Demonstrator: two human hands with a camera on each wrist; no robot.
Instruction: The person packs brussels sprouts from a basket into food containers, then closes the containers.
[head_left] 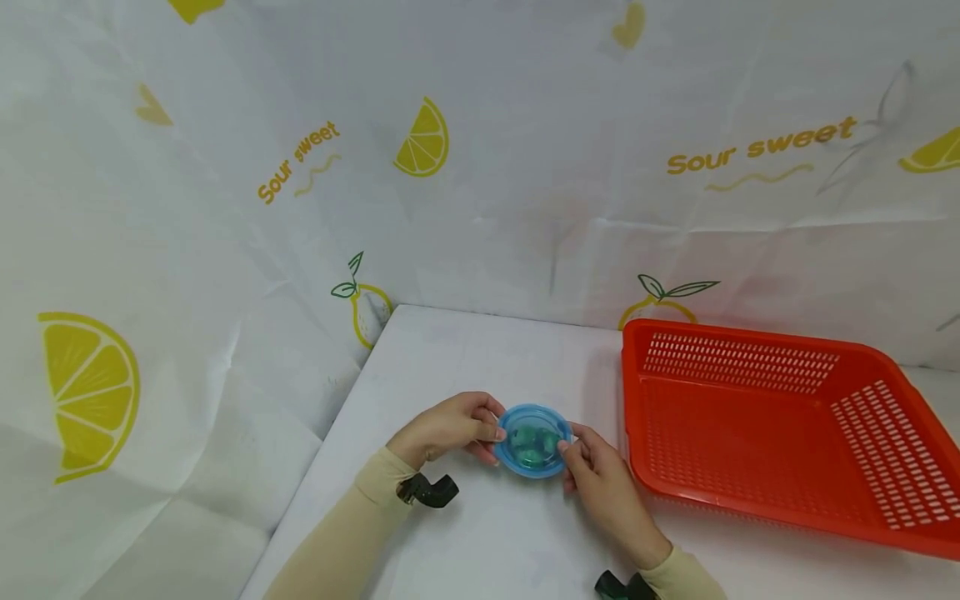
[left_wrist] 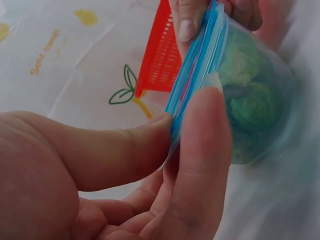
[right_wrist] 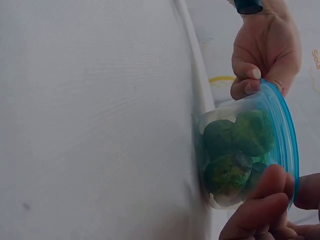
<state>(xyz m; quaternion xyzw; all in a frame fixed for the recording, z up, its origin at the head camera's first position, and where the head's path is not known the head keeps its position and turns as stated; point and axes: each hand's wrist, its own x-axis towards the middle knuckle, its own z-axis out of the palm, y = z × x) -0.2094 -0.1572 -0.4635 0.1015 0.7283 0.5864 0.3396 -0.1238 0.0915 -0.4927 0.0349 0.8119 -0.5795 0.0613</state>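
Observation:
A round clear plastic container point(right_wrist: 212, 117) with a blue lid point(head_left: 534, 410) stands upright on the white table. Several green balls that look like Brussels sprouts point(right_wrist: 227, 172) show through its wall. My left hand point(head_left: 450, 427) pinches the lid's rim on the left side, thumb on top and fingers beneath. On the opposite side, my right hand point(head_left: 606, 487) pinches the rim the same way. In the left wrist view, the lid point(left_wrist: 195, 75) lies between the left thumb and index finger. The lid appears to sit on the container all round, though the fingers hide parts of its edge.
A large red plastic basket point(head_left: 750, 492) with slotted walls stands on the table point(head_left: 480, 550) to the right of the right hand. White sheeting point(head_left: 525, 167) printed with lemons and lettering rises behind the table and on its left side.

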